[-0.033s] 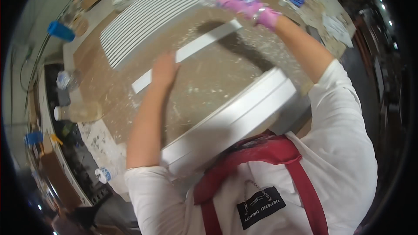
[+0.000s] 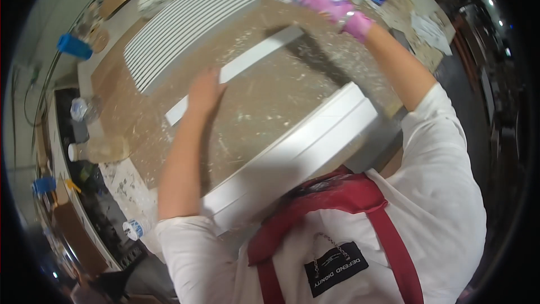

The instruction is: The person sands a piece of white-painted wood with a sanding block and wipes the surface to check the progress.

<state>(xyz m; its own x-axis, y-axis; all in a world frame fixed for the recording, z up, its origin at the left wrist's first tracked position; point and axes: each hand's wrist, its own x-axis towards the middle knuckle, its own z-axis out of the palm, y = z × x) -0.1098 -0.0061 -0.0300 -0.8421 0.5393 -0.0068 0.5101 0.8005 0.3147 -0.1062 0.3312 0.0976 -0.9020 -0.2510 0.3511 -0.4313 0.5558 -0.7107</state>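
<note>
White boards (image 2: 292,152) between red apron (image 2: 323,200) and strip (image 2: 259,55)

Left fingers (image 2: 213,76) on white strip (image 2: 260,54)

The right hand (image 2: 325,1) is pink-gloved, the shirt (image 2: 444,174) white, the apron (image 2: 346,194) red.

Pale wall (image 2: 42,19) at left, grey floor (image 2: 460,93) and small bright lights (image 2: 490,2) at right.
</note>
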